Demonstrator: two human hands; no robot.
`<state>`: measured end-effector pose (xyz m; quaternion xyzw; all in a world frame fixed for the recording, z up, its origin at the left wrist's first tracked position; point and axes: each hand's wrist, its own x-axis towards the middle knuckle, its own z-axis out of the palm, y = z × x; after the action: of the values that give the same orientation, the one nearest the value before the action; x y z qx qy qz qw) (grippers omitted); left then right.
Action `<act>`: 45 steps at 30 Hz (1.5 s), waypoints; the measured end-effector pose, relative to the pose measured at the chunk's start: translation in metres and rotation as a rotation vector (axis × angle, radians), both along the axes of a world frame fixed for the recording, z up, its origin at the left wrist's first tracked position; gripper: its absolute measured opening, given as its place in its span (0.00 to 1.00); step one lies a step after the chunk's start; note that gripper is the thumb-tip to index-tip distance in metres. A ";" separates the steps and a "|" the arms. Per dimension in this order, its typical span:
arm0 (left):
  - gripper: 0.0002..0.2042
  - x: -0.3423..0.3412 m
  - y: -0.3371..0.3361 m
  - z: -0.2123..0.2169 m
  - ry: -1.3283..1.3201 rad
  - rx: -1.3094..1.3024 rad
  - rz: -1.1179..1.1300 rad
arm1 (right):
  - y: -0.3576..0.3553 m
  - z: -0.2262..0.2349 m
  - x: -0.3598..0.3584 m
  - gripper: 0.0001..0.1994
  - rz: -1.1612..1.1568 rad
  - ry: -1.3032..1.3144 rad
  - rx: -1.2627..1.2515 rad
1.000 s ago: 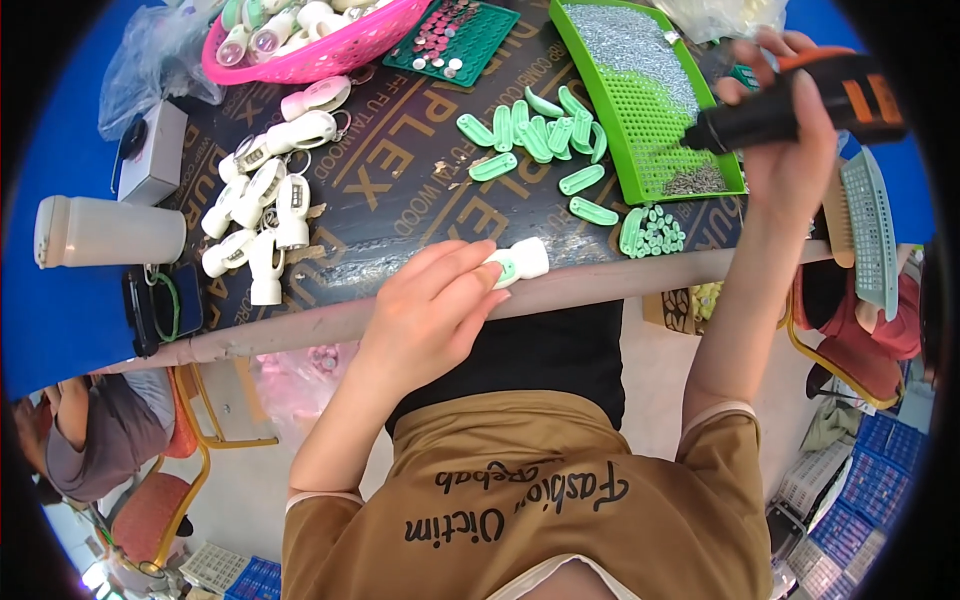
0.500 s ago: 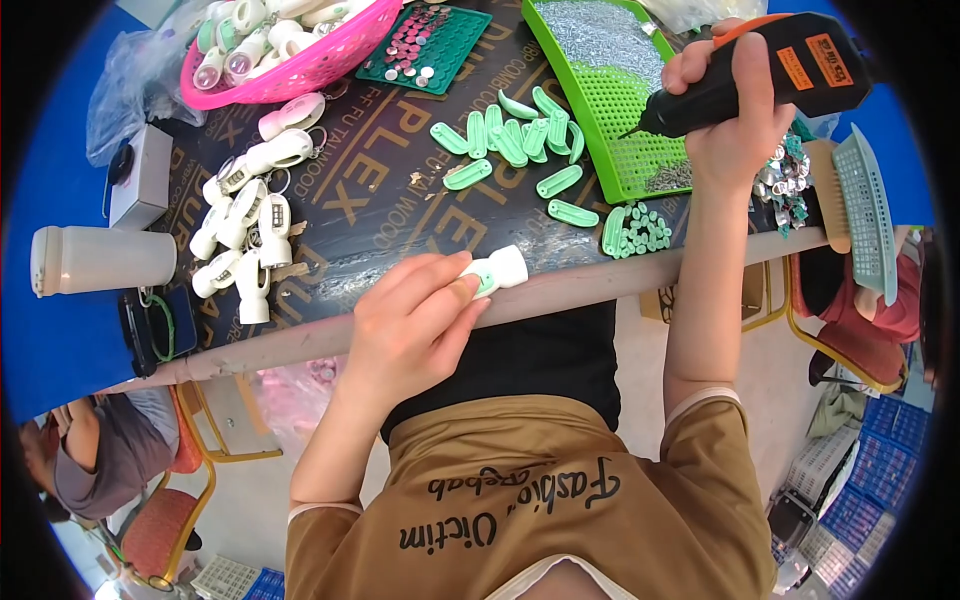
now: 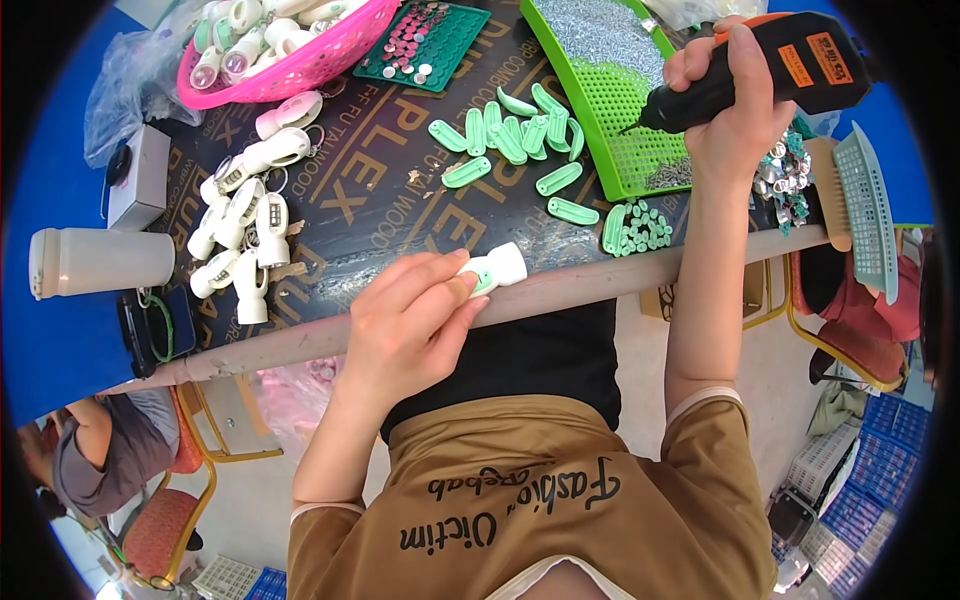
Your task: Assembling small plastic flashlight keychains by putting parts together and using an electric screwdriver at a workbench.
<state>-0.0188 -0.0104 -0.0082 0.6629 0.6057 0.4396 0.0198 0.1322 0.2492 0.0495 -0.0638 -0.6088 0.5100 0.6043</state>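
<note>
left hand pinches white part at table edge | right hand holds screwdriver

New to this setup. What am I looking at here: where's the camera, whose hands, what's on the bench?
No machine here: a person works with two bare hands. The single picture comes from a fisheye camera on their head, looking down, so straight edges bend near the rim.

The left hand pinches a small white and green plastic part at the table's near edge. The right hand has its grip on a black and orange electric screwdriver, tip over a green perforated tray of small screws.

Also on the table: loose green plastic pieces, assembled white parts, a pink basket of more parts, and a white cylindrical container. Another person sits at lower left.
</note>
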 end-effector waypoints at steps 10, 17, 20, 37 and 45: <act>0.11 -0.002 0.000 -0.001 -0.006 -0.004 0.012 | -0.001 -0.002 -0.002 0.09 -0.024 0.000 -0.039; 0.10 -0.002 0.001 -0.001 -0.023 -0.003 0.003 | -0.001 0.000 -0.003 0.09 -0.027 0.013 -0.054; 0.10 -0.001 0.000 -0.001 -0.022 -0.001 0.002 | -0.001 -0.001 -0.002 0.09 -0.030 0.008 -0.054; 0.11 -0.003 -0.001 -0.004 -0.030 0.037 -0.003 | -0.065 0.047 0.026 0.21 0.610 0.042 -0.297; 0.12 -0.002 -0.001 -0.005 -0.084 0.065 0.012 | -0.122 0.045 -0.004 0.24 0.577 -0.273 -0.048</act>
<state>-0.0208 -0.0116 -0.0128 0.6405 0.5937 0.4867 0.0212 0.1283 0.1272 0.0944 0.0295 -0.6650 0.6613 0.3459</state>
